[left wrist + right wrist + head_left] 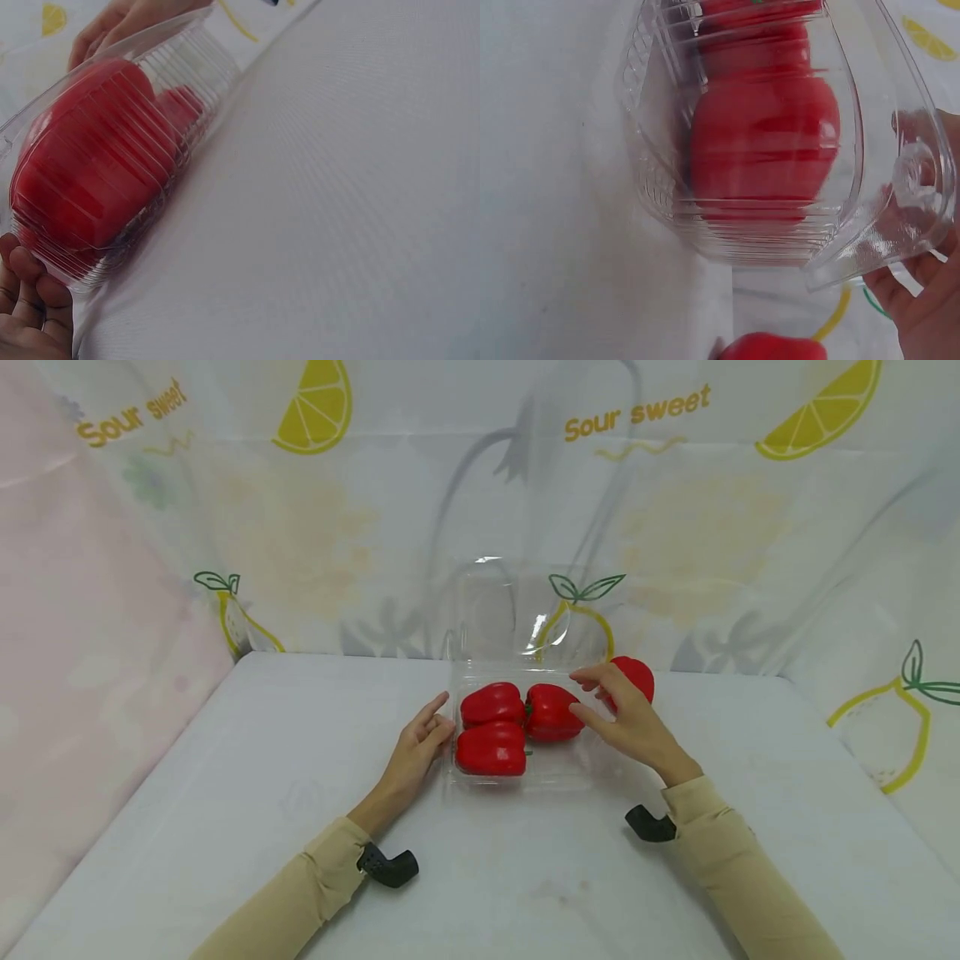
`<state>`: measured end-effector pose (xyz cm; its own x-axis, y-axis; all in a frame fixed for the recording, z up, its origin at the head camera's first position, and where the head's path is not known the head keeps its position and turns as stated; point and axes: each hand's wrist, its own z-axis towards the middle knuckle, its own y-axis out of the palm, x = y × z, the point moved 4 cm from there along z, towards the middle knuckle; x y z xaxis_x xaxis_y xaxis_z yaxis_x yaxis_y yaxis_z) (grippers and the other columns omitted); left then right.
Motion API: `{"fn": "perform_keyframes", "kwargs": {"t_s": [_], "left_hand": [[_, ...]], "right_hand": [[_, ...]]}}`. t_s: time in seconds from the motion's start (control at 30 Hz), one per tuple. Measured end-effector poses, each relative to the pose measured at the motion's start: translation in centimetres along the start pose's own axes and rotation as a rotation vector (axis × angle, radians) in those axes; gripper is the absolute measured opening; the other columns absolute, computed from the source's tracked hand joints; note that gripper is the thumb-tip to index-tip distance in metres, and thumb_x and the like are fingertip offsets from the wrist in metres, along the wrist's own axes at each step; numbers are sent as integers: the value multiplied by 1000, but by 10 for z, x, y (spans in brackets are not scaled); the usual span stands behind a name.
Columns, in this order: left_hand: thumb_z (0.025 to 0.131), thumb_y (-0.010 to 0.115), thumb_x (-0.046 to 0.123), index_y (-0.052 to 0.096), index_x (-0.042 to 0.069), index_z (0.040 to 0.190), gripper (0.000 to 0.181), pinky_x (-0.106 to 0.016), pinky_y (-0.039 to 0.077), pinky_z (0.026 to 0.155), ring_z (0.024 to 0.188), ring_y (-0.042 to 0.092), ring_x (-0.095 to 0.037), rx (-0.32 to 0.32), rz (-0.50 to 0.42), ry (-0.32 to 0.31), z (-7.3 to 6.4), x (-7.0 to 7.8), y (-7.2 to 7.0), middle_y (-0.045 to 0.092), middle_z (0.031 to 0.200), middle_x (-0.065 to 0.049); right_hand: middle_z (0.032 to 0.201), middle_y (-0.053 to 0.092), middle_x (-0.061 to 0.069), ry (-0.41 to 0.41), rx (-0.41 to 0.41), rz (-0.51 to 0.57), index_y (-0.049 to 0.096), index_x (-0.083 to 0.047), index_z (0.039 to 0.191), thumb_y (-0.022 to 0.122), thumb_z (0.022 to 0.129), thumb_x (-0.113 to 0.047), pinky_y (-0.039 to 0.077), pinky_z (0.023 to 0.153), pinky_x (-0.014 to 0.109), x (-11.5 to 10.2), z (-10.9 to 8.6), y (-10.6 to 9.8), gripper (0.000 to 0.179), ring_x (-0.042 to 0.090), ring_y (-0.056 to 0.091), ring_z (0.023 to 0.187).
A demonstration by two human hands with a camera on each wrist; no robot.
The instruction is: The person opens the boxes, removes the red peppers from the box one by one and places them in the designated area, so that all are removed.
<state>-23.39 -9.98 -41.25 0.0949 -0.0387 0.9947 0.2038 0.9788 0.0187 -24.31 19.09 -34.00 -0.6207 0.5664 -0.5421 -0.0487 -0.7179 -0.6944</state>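
Observation:
A clear plastic clamshell box [558, 772] lies on the table with its lid [487, 610] raised at the back. Inside sit three red bell peppers: two stacked front to back on the left [491, 749] and one on the right [553, 714]. My left hand [420, 743] holds the box's left edge, curled fingertips right at its ribbed end in the left wrist view. Spread thumb and fingers of my right hand [626, 714] reach over the box's right side, with no pepper in their grasp. Another red bell pepper [636, 679] stands behind that hand, outside the box, partly hidden.
A white cloth covers the table [525, 868]. Close behind the lid hangs a pale curtain [405, 527] with lemon prints and lettering. Each wrist carries a black curved mount, the left one [388, 867] and the right one [651, 825], just above the table.

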Motion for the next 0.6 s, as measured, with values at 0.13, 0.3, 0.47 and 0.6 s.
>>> {"fn": "perform_keyframes", "kwargs": {"t_s": [0.13, 0.3, 0.47, 0.6], "left_hand": [[98, 48, 15, 30, 11, 148, 53, -17, 42, 69, 73, 45, -8, 0, -1, 9, 0, 0, 0, 50, 84, 3], [98, 48, 13, 29, 9, 147, 54, -17, 42, 69, 72, 45, -8, -3, -17, 15, 0, 0, 1, 50, 83, 4], [98, 48, 14, 29, 9, 147, 53, -17, 42, 69, 72, 45, -8, -8, -13, 13, -1, 1, 1, 50, 84, 4], [97, 49, 15, 30, 10, 147, 54, -17, 42, 69, 72, 45, -8, -10, -8, 13, -1, 1, 1, 50, 84, 4]], "right_hand": [[120, 54, 5, -52, -40, -39, 52, -12, 126, 74, 81, -14, 50, 85, 39, -6, 3, 7, 50, 23, 52, 109], [120, 53, 6, -60, -88, -114, 53, -11, 125, 76, 79, -18, 53, 86, 42, -10, 5, 16, 52, 21, 50, 112], [121, 49, 5, -19, -133, -227, 53, -17, 128, 76, 79, -23, 55, 84, 39, -14, 3, 22, 55, 20, 48, 113], [123, 47, 6, 7, -165, -286, 50, -22, 132, 77, 78, -26, 56, 82, 38, -14, 2, 27, 60, 22, 49, 113]]}}
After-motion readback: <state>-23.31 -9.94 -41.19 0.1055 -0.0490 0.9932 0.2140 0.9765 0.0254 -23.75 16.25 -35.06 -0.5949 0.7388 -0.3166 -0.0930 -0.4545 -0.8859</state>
